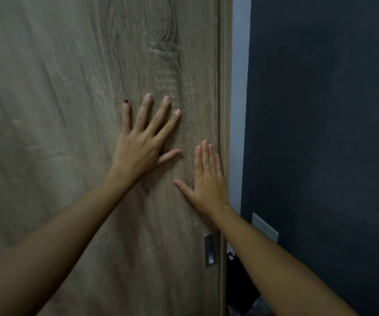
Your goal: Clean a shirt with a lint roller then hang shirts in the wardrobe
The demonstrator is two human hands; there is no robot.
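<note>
Both grips flat and empty: my left hand (141, 142) and right hand (206, 179) pressed the wardrobe door (70, 110); dark clutter (238, 283) at lower right stayed unreadable.

Views: one only, a head-worn wide-angle camera; no second view shares the scene.
Position: at the person's head, behind both outstretched forearms.
Facing: forward and slightly down, square onto a wood-grain wardrobe door (70, 110).
Nearness: close; the door fills the left and centre of the frame at arm's reach.
Framing, left: the left hand (141, 142) lies near frame centre.
Framing, right: the right hand (206, 181) sits by the door's right edge, above a recessed metal handle (210, 250).
Right side: a dark blue wall (320, 110).
Distortion: straight edges lean; the left of the door is blurred.
</note>
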